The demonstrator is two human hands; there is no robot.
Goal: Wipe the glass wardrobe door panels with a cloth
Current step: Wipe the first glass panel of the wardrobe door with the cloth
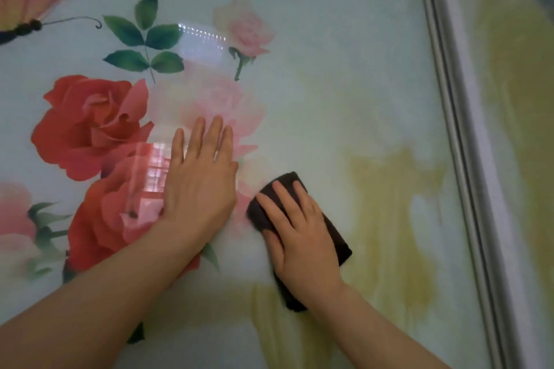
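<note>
A glass wardrobe door panel [344,84], printed with red and pink roses, green leaves and a butterfly, fills the view. My left hand [201,180] lies flat on the glass with straight fingers, over a pale pink rose. To its right, my right hand [299,234] presses a folded dark brown cloth [335,237] against the panel with straight fingers spread on top of it. The cloth shows around the hand at the top, at the right side and below the wrist.
A grey metal frame strip [461,159] runs down the right side and divides this panel from a neighbouring panel [515,99] with yellow-green print. Bright reflections lie on the glass left of my left hand.
</note>
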